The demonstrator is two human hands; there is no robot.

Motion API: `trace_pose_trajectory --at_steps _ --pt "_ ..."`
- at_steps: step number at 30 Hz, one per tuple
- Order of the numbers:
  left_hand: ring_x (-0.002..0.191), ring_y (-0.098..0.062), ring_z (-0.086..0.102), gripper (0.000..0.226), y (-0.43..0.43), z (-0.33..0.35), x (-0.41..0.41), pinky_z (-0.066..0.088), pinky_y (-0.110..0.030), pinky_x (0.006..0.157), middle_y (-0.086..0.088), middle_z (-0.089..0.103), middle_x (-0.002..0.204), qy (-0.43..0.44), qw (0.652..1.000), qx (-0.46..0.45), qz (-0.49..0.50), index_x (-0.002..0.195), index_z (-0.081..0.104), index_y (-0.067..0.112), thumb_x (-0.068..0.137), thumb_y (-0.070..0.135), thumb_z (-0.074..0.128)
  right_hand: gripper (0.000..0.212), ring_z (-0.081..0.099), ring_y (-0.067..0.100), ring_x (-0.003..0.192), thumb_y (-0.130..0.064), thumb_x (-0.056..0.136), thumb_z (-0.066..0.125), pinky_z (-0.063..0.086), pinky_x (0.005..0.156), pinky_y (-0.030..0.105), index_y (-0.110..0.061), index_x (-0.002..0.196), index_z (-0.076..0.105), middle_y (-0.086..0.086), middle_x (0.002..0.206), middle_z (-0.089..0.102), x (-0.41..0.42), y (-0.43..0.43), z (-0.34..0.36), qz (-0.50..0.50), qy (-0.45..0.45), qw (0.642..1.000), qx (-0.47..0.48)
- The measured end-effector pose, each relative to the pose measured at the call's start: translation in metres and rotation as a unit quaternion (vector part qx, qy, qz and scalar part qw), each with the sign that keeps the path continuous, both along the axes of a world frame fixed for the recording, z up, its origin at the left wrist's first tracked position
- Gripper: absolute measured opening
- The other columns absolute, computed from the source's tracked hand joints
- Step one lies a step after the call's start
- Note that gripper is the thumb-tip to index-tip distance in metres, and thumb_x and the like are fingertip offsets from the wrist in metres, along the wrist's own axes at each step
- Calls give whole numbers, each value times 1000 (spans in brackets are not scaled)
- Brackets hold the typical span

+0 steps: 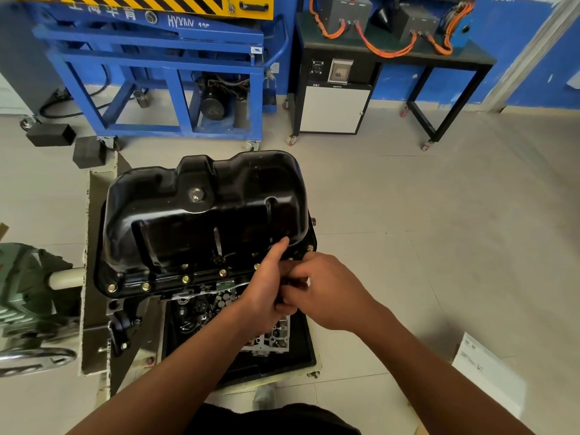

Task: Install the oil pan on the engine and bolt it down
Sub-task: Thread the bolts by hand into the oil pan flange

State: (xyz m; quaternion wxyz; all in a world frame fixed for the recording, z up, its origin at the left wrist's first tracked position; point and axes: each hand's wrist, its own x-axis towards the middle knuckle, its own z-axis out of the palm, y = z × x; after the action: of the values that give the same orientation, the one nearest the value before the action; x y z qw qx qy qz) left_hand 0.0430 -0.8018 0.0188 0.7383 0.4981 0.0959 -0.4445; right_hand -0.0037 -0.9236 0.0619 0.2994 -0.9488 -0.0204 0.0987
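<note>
The black oil pan [204, 221] sits upside down on the engine [201, 306], its drain plug [196, 194] facing up. Several brass-coloured bolts [185, 279] stand in the near flange, and more sit at the right corner. My left hand [266, 296] is at the pan's near right corner, its index finger stretched out and touching the pan wall. Its other fingers curl round a small dark object [282, 285]. My right hand [329, 293] meets it from the right, fingers curled and pinching the same object. What the object is stays hidden between the hands.
The engine hangs on a grey stand [94, 309] with a green gearbox and handwheel [28, 293] at the left. A black tray [282, 362] below holds a metal part. A blue machine frame [157, 73] and a black bench [392, 58] stand behind. A white box [489, 372] lies on the floor at right.
</note>
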Motion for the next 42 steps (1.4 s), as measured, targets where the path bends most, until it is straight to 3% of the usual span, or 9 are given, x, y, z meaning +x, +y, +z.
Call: trace_pose_trajectory --at_steps 5,8,13,16,20,26,33,38,42 --pt "50 -14 29 70 7 11 -3 13 -29 49 0 44 63 -10 1000 23 -11 92 62 10 88 77 41 14 63 18 76 -29 81 69 55 74 44 -18 80 76 2 87 66 -5 10 9 -40 26 996 73" --pt "47 -12 30 68 17 14 -2 16 -25 43 1 47 60 -19 1000 20 -10 93 60 9 90 74 41 9 63 17 75 -23 80 70 55 73 42 -15 79 74 3 85 66 -8 23 9 -67 15 993 94" --pt "46 -12 33 62 32 17 -6 22 -24 40 0 51 61 -14 999 34 -9 87 61 10 94 69 44 6 59 6 72 -21 77 73 50 63 22 -24 74 70 -8 81 60 -14 39 10 -101 -4 989 111" --pt "43 -11 32 56 36 15 -8 23 -22 35 -3 52 61 -9 1000 18 10 78 64 10 98 59 45 5 60 7 74 -20 81 73 53 69 25 -23 78 70 -6 83 63 -15 40 10 -94 -2 987 127" --pt "43 -11 31 50 42 15 -9 24 -22 35 -2 44 56 -54 998 42 -2 63 64 17 101 47 49 7 63 0 75 -20 90 68 48 67 12 -25 85 66 -11 79 66 -15 36 12 -111 -44 979 164" --pt "42 -12 26 55 22 20 -1 22 -23 38 0 41 51 -158 984 82 0 49 54 22 99 47 55 16 54 6 65 -25 93 64 43 58 22 -23 78 61 -9 72 58 0 7 12 -72 -119 990 0" --pt "42 -11 27 36 -22 23 6 22 -23 38 -1 41 54 -220 971 88 20 78 66 9 103 32 53 11 63 12 72 -32 87 73 54 66 32 -22 90 68 -6 84 70 17 -41 17 -84 -132 988 -17" --pt "42 -10 26 31 -41 18 7 23 -20 37 0 38 56 -185 978 87 47 82 59 7 105 25 50 15 58 -7 68 -27 85 77 41 61 6 -23 99 75 -12 87 70 25 -66 4 -37 -151 987 34" --pt "46 -8 24 31 -46 12 8 22 -18 37 3 34 58 -96 992 31 77 77 56 16 105 23 46 21 62 -3 77 -14 85 77 44 67 7 -23 104 77 -16 86 67 30 -82 -6 19 -161 976 146"
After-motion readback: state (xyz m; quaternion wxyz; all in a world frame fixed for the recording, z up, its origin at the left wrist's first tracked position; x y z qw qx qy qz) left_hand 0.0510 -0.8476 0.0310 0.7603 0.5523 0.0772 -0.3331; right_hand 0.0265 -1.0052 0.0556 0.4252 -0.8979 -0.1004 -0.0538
